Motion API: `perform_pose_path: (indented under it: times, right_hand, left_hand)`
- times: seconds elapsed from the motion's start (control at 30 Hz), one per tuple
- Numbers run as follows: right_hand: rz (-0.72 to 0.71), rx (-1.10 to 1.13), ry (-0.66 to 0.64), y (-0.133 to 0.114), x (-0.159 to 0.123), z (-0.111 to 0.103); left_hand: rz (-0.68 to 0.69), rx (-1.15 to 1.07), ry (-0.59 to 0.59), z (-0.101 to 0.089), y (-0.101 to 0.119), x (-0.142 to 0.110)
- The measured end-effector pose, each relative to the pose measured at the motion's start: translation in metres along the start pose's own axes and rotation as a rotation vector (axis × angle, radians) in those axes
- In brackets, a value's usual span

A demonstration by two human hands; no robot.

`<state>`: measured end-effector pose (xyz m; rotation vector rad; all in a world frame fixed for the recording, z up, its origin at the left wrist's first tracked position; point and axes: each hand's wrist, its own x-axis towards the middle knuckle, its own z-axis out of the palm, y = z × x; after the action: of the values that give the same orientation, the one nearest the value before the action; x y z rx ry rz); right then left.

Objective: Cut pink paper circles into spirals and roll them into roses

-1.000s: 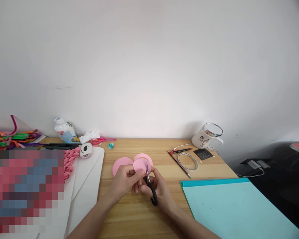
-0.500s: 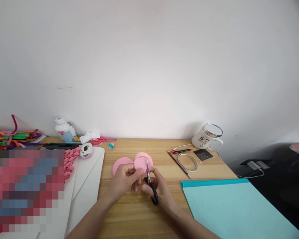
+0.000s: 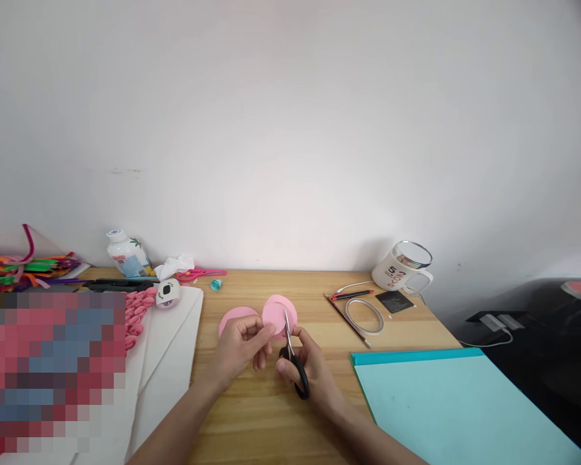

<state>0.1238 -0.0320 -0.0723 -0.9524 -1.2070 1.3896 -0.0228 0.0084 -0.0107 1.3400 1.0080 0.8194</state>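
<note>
Between thumb and fingers of my left hand (image 3: 239, 345) is a pink paper disc (image 3: 277, 305), with a curved cut line across its upper part. My right hand (image 3: 314, 371) is closed around black-handled scissors (image 3: 301, 378), and their metal blades point up and away, lying against the disc's right side. I cannot tell how far apart the blades are. Another pink round of paper (image 3: 233, 316) lies on the table behind my left hand, which partly covers it.
At right are a white mug (image 3: 399, 268), red-and-black pen (image 3: 352, 294), coiled cable (image 3: 364, 316) and light-blue sheets (image 3: 455, 400). Pink scissors (image 3: 201, 274), a white bottle (image 3: 127, 255), white paper (image 3: 172, 361) and several pipe cleaners (image 3: 29, 268) occupy the left.
The gap at the cut in the pink paper has closed up, and its inner part has shifted slightly. My left hand moved a little left; the scissors stayed nearly in place.
</note>
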Motion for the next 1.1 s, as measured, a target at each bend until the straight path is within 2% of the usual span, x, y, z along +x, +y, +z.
perform_pose_path:
  times: [0.23,0.37,0.5,0.83,1.1]
  right_hand:
    - [0.004,-0.023,0.027,-0.0027,-0.0005,0.0025]
    - [-0.006,0.017,0.007,0.0003,-0.0011,0.0036]
    - [-0.013,0.054,-0.015,0.0043,-0.0002,0.0032]
    - [-0.029,0.078,-0.039,-0.0019,0.0012,0.0014]
    - [-0.022,0.041,-0.046,-0.0024,0.0014,0.0007]
  left_hand:
    - [0.002,-0.033,-0.005,0.0021,0.0002,-0.0007]
    - [-0.011,0.006,-0.054,0.0054,-0.0033,-0.0009]
    - [-0.014,0.006,-0.034,0.0073,-0.0030,-0.0019]
    - [-0.047,-0.008,-0.066,0.0047,0.0015,-0.0031]
    - [-0.012,0.033,-0.079,0.0022,0.0013,-0.0022]
